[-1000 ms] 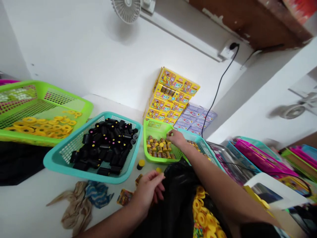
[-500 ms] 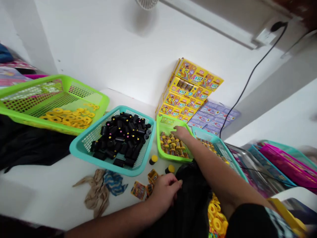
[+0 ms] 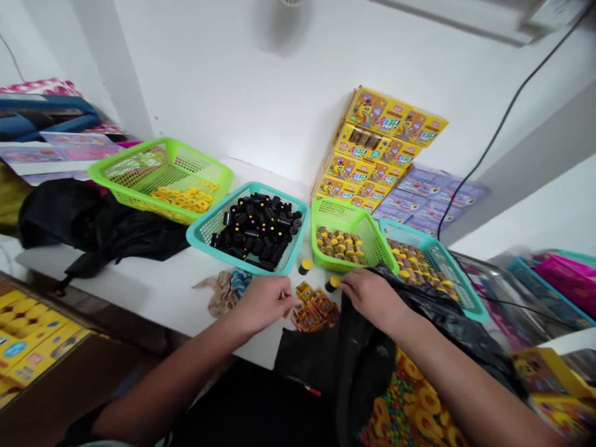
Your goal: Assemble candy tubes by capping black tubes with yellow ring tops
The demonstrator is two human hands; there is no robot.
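Note:
My left hand (image 3: 264, 304) is closed in a pinch beside a pile of small printed yellow-orange labels (image 3: 314, 310); whatever sits between its fingertips is too small to make out. At the right of the pile, my right hand (image 3: 378, 299) has its thumb and fingers closed on a small black cylinder with a yellow top (image 3: 332, 284). A similar black-and-yellow cylinder (image 3: 305, 267) stands a little farther back. Beyond my right hand, a light green basket (image 3: 388, 248) holds labelled cylinders (image 3: 341, 246) with yellow ends.
A teal basket (image 3: 199, 239) holds black cylinders; a green basket (image 3: 223, 180) has yellow rings. Another teal basket (image 3: 477, 304) stands right. Yellow boxes (image 3: 395, 118) are stacked by the wall. Crumpled cloths (image 3: 223, 292) lie left. Yellow rings and coloured beads (image 3: 410, 397) are below my right arm.
My right hand has come back from the light green basket to the black-and-yellow cylinder. My left hand has moved left, off the labels. The camera view has shifted.

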